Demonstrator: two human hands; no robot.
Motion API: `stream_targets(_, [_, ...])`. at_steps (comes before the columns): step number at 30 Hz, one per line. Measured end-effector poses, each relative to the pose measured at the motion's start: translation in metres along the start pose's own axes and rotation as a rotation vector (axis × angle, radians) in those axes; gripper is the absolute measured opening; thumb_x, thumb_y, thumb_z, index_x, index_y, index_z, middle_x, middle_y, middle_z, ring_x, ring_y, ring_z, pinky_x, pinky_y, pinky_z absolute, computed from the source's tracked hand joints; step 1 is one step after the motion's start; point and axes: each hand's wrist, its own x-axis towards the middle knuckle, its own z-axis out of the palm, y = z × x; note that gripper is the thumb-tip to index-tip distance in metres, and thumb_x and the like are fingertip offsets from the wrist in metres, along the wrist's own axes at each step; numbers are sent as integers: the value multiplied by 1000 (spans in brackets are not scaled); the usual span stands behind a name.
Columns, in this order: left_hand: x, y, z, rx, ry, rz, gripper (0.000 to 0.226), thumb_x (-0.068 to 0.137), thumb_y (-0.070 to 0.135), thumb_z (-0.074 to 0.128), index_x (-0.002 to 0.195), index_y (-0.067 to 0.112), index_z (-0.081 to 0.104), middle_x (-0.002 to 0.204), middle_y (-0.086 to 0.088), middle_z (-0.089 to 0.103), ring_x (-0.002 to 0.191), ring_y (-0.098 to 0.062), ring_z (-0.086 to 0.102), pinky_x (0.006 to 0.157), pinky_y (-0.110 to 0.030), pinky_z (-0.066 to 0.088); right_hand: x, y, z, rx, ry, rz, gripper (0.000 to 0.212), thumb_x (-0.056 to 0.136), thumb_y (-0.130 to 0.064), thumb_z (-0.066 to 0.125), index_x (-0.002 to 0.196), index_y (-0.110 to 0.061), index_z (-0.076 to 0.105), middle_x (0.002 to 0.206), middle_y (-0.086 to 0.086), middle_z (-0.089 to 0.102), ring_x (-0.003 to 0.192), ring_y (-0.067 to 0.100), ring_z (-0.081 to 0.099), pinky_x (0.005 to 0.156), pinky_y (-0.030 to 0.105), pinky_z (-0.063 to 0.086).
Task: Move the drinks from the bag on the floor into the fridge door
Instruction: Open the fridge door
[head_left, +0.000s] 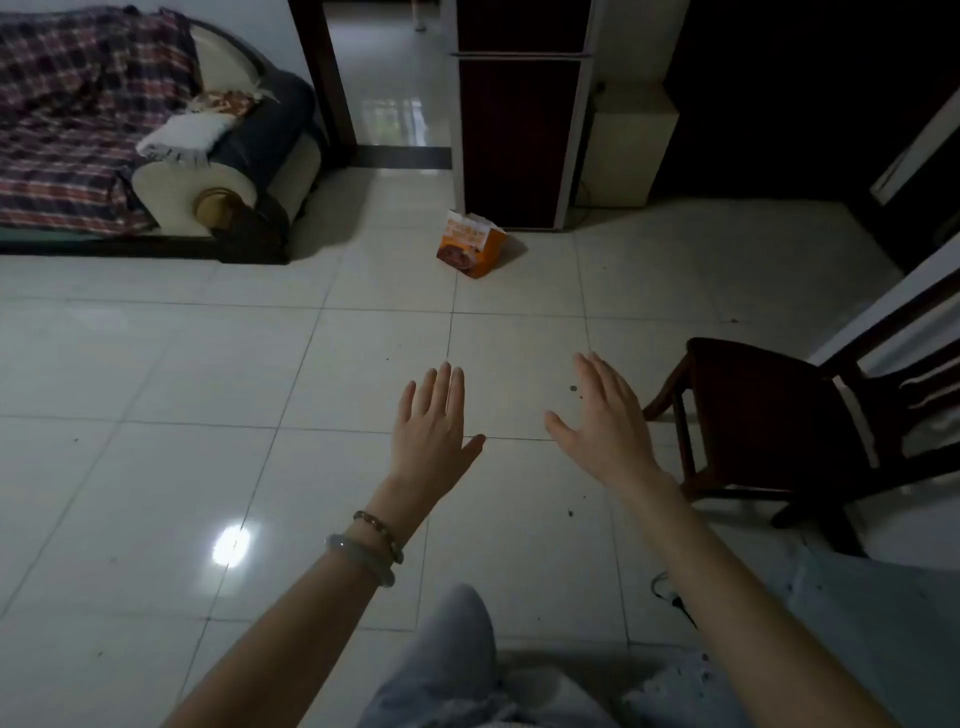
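An orange and white paper bag stands on the white tiled floor just in front of a dark red fridge with a pale frame; both fridge doors are shut. No drinks show from here; the bag's inside is hidden. My left hand, with two bracelets on the wrist, and my right hand are stretched out over the floor, well short of the bag, fingers spread and empty.
A sofa with a plaid blanket sits at the left. A dark wooden chair stands close at my right. A doorway opens left of the fridge, and a cream cabinet stands to its right.
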Motion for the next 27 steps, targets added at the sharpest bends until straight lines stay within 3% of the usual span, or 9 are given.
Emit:
stream_targets(8, [65,-18,9,-7,23,-27,82,92,56,32,146,7,-4,156,-12,1,143,-27,1,117,-43,4,71,-5,2,-20,-8,-46,77,90,-43,49,148,-12,10,157,10,11,144,23,8,116,36,10])
stream_targets(27, [366,-100,-11,-63,91,42,83,91,56,35,147,5,0,156,-11,6,144,-25,5,116,-41,5,361,-23,-12,-34,37,10,77,89,-44,51,147,-14,10,157,7,10,144,22,8,115,35,12])
